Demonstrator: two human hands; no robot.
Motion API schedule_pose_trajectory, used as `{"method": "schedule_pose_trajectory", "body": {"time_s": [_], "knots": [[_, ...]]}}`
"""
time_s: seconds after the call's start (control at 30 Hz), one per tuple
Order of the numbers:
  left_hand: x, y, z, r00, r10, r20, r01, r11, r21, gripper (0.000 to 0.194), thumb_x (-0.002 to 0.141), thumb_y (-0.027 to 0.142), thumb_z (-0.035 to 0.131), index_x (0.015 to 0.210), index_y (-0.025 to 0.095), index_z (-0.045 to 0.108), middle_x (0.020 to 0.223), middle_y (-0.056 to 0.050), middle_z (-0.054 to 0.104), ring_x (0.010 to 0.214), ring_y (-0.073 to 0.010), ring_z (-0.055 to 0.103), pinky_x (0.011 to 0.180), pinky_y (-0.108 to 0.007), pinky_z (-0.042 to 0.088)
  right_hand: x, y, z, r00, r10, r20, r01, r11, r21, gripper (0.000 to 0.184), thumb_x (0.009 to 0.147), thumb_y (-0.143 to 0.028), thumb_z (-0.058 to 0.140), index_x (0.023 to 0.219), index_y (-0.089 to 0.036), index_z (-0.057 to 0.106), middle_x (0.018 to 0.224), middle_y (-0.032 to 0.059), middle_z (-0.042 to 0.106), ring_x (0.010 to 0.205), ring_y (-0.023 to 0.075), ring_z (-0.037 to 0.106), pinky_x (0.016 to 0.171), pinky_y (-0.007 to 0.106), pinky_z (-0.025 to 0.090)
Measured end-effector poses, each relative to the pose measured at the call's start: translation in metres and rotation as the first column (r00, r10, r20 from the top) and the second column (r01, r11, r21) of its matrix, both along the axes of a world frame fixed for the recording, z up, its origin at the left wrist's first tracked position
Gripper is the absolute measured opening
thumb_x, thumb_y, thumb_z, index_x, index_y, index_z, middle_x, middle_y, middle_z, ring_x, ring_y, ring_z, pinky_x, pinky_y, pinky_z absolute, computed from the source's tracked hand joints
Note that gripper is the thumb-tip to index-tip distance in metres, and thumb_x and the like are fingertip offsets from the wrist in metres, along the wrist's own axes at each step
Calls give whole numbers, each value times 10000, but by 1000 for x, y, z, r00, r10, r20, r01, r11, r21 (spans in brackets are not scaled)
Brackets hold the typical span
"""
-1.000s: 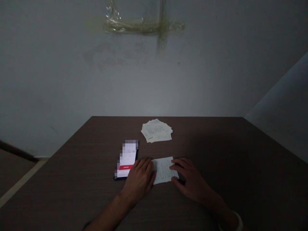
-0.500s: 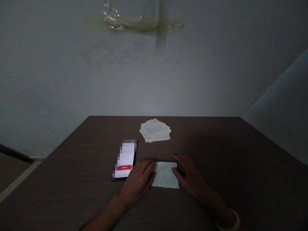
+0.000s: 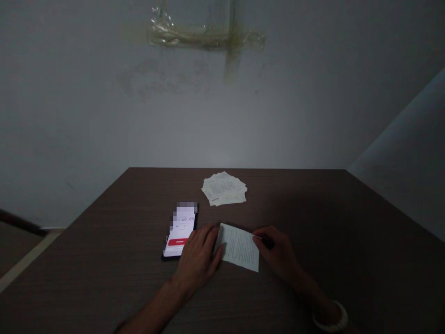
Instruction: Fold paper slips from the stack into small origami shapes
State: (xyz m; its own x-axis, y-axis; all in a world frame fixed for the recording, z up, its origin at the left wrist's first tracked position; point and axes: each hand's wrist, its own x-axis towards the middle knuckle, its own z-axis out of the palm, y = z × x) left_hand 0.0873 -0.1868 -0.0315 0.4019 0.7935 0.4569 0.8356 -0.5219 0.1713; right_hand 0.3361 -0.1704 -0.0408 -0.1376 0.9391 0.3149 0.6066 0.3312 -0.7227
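Observation:
A small sheet of paper [image 3: 239, 249] with lines of text lies tilted between my hands, its left side lifted higher. My left hand [image 3: 199, 253] is closed at the sheet's left edge, the thumb low on that side and the fingers near the upper corner. At the upper right corner, my right hand [image 3: 276, 250] pinches the sheet between thumb and index finger, the other fingers curled. Beyond it lies a loose, fanned pile of similar printed papers [image 3: 224, 188]. Just left of my left hand is a smartphone [image 3: 179, 232] with a lit screen, its lower right part covered by my fingers.
Everything rests on a dark brown wooden table [image 3: 114, 287]. Its far edge meets a grey wall [image 3: 222, 120] with yellowed tape [image 3: 205, 39] stuck on it. A pale bracelet [image 3: 332, 320] circles my right wrist.
The sheet lay flat; now its left side is raised and it is turned slightly. My right thumb and finger have closed on its corner. Digits now show on the phone's screen.

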Motion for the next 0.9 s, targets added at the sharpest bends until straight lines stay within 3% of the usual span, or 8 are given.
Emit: {"method": "schedule_pose_trajectory", "body": {"time_s": [0.13, 0.23, 0.37, 0.5, 0.67, 0.77, 0.9], "knots": [[4, -4, 3, 994, -83, -66, 85, 996, 29, 146, 940, 225, 459, 950, 158, 589, 942, -97, 630, 848, -241, 588, 753, -402, 499, -2, 0, -1, 990, -110, -85, 104, 992, -77, 164, 836, -319, 590, 910, -190, 658, 743, 30, 663, 632, 173, 606, 588, 281, 464], [11, -9, 7, 977, -193, -86, 188, 980, -62, 145, 920, 271, 524, 990, 167, 598, 987, -93, 644, 893, -251, 591, 808, -424, 494, -8, -3, 2, 975, -184, -128, 168, 978, -126, 183, 822, -355, 599, 865, -184, 649, 654, 12, 637, 570, 165, 588, 527, 259, 443], [17, -12, 13, 974, -223, -35, 216, 965, -150, 489, 771, 496, 696, 1106, 158, 582, 1137, -126, 640, 1029, -311, 590, 914, -494, 471, -16, -9, 7, 981, -147, -128, 126, 979, -158, 171, 805, -345, 606, 802, -192, 683, 613, 1, 631, 543, 159, 585, 526, 256, 444], [16, -10, 12, 978, -206, -25, 198, 965, -172, 694, 673, 657, 707, 1123, 142, 589, 1224, -165, 615, 1138, -359, 559, 949, -529, 462, -16, -13, 10, 981, -44, -187, 15, 988, -156, 170, 810, -318, 594, 833, -202, 716, 739, 28, 697, 649, 180, 635, 616, 279, 483], [14, -11, 7, 982, -189, -15, 182, 965, -187, 473, 736, 424, 709, 1103, 148, 599, 1247, -151, 611, 1189, -350, 539, 974, -534, 462, -4, -12, 8, 969, 128, -211, -146, 987, -72, 266, 790, -160, 490, 928, -210, 712, 788, 37, 677, 699, 178, 622, 646, 288, 471], [13, -12, 7, 975, -220, 28, 221, 956, -191, 336, 768, 291, 652, 1076, 162, 611, 1221, -125, 630, 1186, -324, 547, 995, -522, 458, 1, -9, 9, 979, 167, -114, -168, 986, -6, 319, 724, -75, 502, 953, -208, 681, 809, 40, 650, 731, 180, 600, 666, 294, 469], [12, -11, 9, 963, -253, 93, 265, 950, -164, 306, 815, 239, 599, 1112, 166, 600, 1199, -117, 636, 1151, -280, 574, 989, -486, 480, 5, -4, 13, 967, 253, 28, -255, 963, 92, 288, 759, -74, 552, 978, -228, 656, 967, 65, 619, 926, 210, 578, 802, 341, 472]]}}
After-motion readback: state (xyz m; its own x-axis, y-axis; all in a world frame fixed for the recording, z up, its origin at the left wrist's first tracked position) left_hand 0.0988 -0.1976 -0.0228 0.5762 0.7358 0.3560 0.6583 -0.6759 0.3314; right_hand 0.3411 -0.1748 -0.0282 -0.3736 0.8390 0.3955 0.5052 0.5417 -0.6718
